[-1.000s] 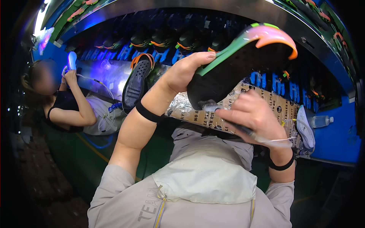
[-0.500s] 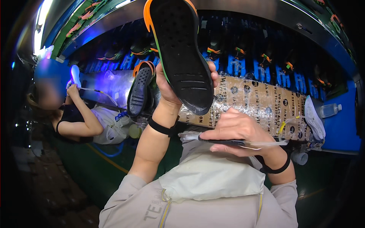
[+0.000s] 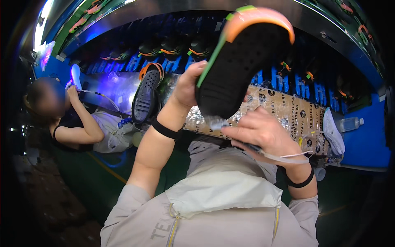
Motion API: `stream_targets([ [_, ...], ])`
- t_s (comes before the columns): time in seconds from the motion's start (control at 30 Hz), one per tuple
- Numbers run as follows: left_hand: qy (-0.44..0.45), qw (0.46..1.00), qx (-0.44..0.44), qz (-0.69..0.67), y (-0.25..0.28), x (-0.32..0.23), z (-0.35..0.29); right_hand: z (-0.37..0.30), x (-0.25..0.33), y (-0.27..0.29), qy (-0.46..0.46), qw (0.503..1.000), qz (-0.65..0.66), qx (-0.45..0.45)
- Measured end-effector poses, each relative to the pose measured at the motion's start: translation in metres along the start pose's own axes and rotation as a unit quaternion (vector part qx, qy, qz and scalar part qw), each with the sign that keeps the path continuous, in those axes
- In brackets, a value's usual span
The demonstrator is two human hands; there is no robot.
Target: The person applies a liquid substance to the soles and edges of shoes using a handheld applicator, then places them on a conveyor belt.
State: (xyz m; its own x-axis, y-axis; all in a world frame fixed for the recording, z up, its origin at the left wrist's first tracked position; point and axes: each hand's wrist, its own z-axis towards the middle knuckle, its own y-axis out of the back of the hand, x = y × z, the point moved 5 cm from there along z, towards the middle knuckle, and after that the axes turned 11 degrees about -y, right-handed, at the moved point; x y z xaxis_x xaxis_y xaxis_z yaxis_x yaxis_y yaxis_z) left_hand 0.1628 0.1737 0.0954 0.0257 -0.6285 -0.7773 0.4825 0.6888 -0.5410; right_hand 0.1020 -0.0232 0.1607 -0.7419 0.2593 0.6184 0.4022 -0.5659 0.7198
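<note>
My left hand (image 3: 190,84) grips a black shoe sole (image 3: 234,74) by its edge. The sole is tilted, its broad holed end up with an orange and green rim, its narrower end down toward me. My right hand (image 3: 261,131) is closed round a dark-handled brush (image 3: 249,145), from which a clear tube (image 3: 288,159) runs back past my wrist. The pale, blurred bristles (image 3: 217,122) are at the sole's lower end; I cannot tell if they press on it. The fingers of my left hand behind the sole are mostly hidden.
Plastic-wrapped cardboard (image 3: 284,111) covers the bench. A black sole with an orange rim (image 3: 147,96) lies to the left, a white sole (image 3: 333,133) and clear bottle (image 3: 351,124) to the right. Several dark shoe uppers (image 3: 170,49) line the back. A person (image 3: 84,123) works at left.
The sole has swung to lean rightward and lowered slightly. My right hand has turned and risen, bringing the brush to the sole's lower end. The uppers at the back have shifted along.
</note>
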Motion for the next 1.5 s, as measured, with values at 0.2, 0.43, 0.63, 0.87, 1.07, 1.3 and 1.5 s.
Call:
stream_targets([
  [0.2,0.065,0.996,-0.032,-0.047,0.016,0.009,0.008,0.002,-0.005,0.007,-0.02,0.999,0.034,0.0],
  [0.43,0.143,0.986,-0.091,0.005,0.016,0.012,0.008,0.004,-0.012,0.009,-0.028,1.0,0.004,-0.013],
  [0.63,0.169,0.979,-0.1,-0.049,0.025,0.02,-0.01,0.006,-0.02,0.011,-0.032,0.993,0.106,0.049],
  [0.87,0.173,0.966,-0.068,-0.181,0.011,0.061,-0.056,0.003,-0.079,0.038,-0.223,0.948,0.2,-0.108],
  [1.07,0.156,0.956,-0.107,-0.226,0.004,0.077,-0.075,0.006,-0.101,0.036,-0.211,0.938,0.061,-0.269],
  [1.3,0.085,0.947,-0.187,-0.247,0.027,0.078,-0.077,0.001,-0.03,-0.035,-0.047,0.994,-0.061,-0.079],
  [1.5,0.019,0.958,-0.203,-0.203,0.032,0.079,-0.086,-0.012,-0.065,-0.016,-0.239,0.939,0.218,-0.117],
])
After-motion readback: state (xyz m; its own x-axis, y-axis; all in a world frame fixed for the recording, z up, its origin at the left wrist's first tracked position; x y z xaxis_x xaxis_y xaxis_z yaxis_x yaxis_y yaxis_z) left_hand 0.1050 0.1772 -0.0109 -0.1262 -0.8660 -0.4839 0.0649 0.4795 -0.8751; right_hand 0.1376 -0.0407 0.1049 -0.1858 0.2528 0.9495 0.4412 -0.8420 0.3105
